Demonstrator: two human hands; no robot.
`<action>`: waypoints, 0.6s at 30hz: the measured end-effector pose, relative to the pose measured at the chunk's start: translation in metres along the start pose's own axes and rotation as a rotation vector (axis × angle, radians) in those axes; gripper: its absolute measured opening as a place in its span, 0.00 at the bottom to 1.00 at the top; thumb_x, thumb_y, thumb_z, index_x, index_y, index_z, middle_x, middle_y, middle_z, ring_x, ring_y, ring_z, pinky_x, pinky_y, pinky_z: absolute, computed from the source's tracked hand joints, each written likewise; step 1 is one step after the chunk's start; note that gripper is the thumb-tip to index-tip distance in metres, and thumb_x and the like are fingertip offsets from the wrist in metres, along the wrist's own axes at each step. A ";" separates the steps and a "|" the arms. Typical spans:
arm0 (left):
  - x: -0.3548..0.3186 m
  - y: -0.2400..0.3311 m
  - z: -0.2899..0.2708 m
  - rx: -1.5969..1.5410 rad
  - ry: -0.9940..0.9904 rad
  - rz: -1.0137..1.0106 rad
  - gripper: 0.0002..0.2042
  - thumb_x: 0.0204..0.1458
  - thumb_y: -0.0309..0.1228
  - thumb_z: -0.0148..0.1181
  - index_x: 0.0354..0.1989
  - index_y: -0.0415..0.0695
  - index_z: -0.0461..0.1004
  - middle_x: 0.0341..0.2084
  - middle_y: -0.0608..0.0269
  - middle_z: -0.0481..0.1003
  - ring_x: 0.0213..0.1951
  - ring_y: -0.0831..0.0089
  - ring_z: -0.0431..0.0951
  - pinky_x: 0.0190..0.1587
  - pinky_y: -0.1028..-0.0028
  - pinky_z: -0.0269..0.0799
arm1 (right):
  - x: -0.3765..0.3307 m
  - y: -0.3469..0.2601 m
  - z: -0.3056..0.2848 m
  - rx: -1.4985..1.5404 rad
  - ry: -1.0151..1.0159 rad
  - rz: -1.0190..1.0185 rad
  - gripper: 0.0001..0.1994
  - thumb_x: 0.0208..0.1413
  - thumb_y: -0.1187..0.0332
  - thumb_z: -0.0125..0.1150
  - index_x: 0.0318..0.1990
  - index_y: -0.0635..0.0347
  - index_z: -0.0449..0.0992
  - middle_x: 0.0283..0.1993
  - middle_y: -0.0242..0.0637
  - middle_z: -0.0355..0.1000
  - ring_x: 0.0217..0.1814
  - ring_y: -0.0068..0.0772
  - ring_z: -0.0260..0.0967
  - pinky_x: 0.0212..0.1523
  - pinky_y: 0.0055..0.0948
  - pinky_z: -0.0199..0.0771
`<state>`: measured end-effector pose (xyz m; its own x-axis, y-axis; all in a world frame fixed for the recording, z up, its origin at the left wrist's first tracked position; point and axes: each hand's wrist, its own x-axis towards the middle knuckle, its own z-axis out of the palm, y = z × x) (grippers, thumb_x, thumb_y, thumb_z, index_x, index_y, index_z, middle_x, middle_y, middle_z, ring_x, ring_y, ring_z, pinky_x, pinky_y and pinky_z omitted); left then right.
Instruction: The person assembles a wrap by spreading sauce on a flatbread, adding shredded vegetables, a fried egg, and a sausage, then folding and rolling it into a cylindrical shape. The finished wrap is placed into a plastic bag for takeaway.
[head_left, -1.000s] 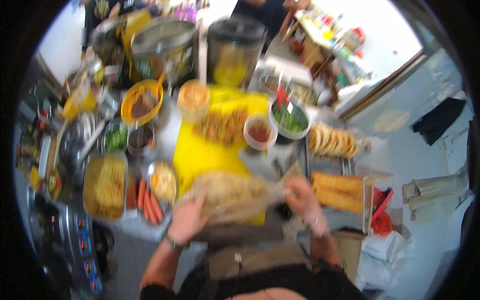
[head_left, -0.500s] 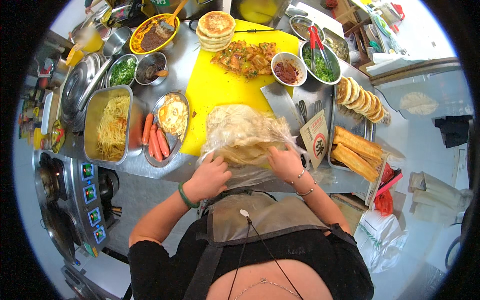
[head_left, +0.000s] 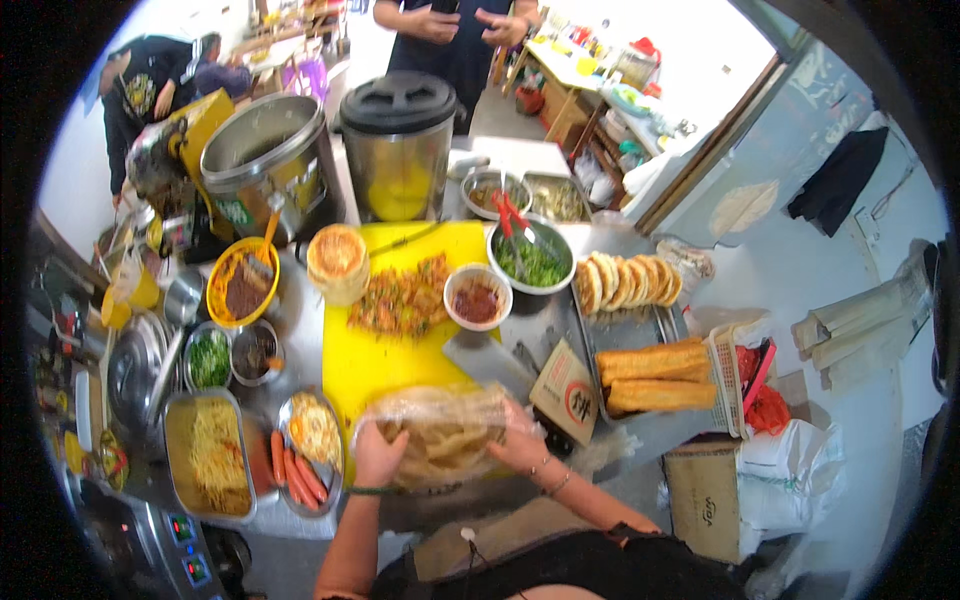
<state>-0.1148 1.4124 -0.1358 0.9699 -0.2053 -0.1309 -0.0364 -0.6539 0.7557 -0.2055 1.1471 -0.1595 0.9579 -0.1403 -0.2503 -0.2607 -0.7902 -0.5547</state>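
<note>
My left hand (head_left: 378, 457) and my right hand (head_left: 522, 446) both grip a clear plastic bag (head_left: 440, 433) with a folded flatbread inside it. The bag sits at the near end of a yellow cutting board (head_left: 375, 365). Chopped fried filling (head_left: 402, 297) lies on the middle of the board, and a stack of round flatbreads (head_left: 338, 259) stands at the board's far left corner. A small bowl of red sauce (head_left: 477, 298) is just right of the filling.
Left of the board are a tray of noodles (head_left: 208, 455), sausages (head_left: 296, 478), a bowl of greens (head_left: 209, 358) and a yellow bowl of dark sauce (head_left: 242, 283). Right are round buns (head_left: 626, 279), fried dough sticks (head_left: 655, 376) and a greens bowl with red tongs (head_left: 529, 255). Two large pots (head_left: 398, 140) stand behind; a person (head_left: 455, 35) waits beyond.
The camera has tilted back up, showing the pots and the person behind. Both hands stay on the bagged flatbread at the board's near end.
</note>
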 end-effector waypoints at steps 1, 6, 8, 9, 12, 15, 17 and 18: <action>0.006 -0.017 0.014 -0.112 0.102 0.043 0.27 0.43 0.34 0.67 0.48 0.31 0.66 0.43 0.38 0.73 0.45 0.46 0.75 0.50 0.58 0.70 | -0.001 -0.002 -0.001 0.063 0.020 0.025 0.48 0.45 0.58 0.67 0.69 0.68 0.44 0.68 0.59 0.50 0.70 0.55 0.51 0.68 0.40 0.54; 0.030 -0.050 0.037 -0.589 -0.234 -0.240 0.21 0.45 0.34 0.69 0.45 0.35 0.72 0.34 0.58 0.77 0.37 0.70 0.77 0.39 0.69 0.73 | 0.009 -0.008 0.005 0.499 0.096 0.034 0.49 0.44 0.60 0.70 0.68 0.67 0.44 0.61 0.55 0.61 0.62 0.50 0.63 0.61 0.37 0.64; 0.037 -0.041 0.040 -0.458 -0.256 -0.139 0.17 0.46 0.34 0.68 0.41 0.37 0.75 0.29 0.59 0.78 0.34 0.69 0.78 0.37 0.67 0.74 | 0.017 0.021 0.029 0.583 0.073 0.085 0.48 0.43 0.58 0.70 0.68 0.66 0.47 0.57 0.54 0.66 0.57 0.49 0.68 0.57 0.38 0.69; 0.034 -0.028 0.038 -0.724 -0.368 -0.207 0.16 0.45 0.35 0.66 0.39 0.37 0.77 0.27 0.60 0.78 0.31 0.69 0.78 0.36 0.69 0.73 | 0.028 0.030 0.029 0.491 0.068 0.099 0.47 0.43 0.57 0.70 0.67 0.65 0.49 0.55 0.53 0.68 0.55 0.48 0.70 0.54 0.39 0.71; 0.035 -0.037 0.039 -0.548 -0.356 0.048 0.14 0.44 0.31 0.63 0.39 0.39 0.78 0.32 0.64 0.77 0.33 0.75 0.76 0.36 0.72 0.73 | 0.033 -0.002 -0.003 0.359 -0.149 0.231 0.39 0.43 0.55 0.69 0.61 0.64 0.62 0.52 0.52 0.71 0.53 0.48 0.71 0.52 0.41 0.72; 0.046 -0.036 0.045 -0.551 -0.445 0.189 0.19 0.43 0.32 0.64 0.45 0.38 0.73 0.38 0.61 0.76 0.39 0.72 0.76 0.41 0.71 0.73 | 0.032 0.003 -0.002 0.306 -0.093 0.084 0.31 0.43 0.57 0.67 0.56 0.58 0.69 0.50 0.51 0.72 0.51 0.51 0.71 0.50 0.42 0.72; 0.039 -0.056 0.063 -0.702 -0.524 0.164 0.28 0.46 0.31 0.63 0.58 0.39 0.66 0.46 0.63 0.73 0.43 0.72 0.75 0.45 0.70 0.73 | 0.037 0.030 0.028 0.274 -0.063 -0.018 0.28 0.42 0.61 0.66 0.55 0.52 0.71 0.47 0.52 0.70 0.48 0.56 0.69 0.49 0.43 0.72; 0.028 -0.051 0.041 -0.734 -0.605 -0.043 0.30 0.47 0.32 0.63 0.61 0.40 0.62 0.47 0.62 0.72 0.45 0.70 0.74 0.49 0.69 0.71 | 0.023 0.002 0.019 0.122 0.059 0.021 0.27 0.42 0.62 0.67 0.54 0.53 0.72 0.48 0.52 0.65 0.49 0.55 0.66 0.48 0.44 0.71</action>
<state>-0.0958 1.4097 -0.2041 0.6699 -0.6686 -0.3228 0.3568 -0.0914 0.9297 -0.1863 1.1536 -0.1815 0.9567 -0.1935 -0.2176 -0.2896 -0.7089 -0.6430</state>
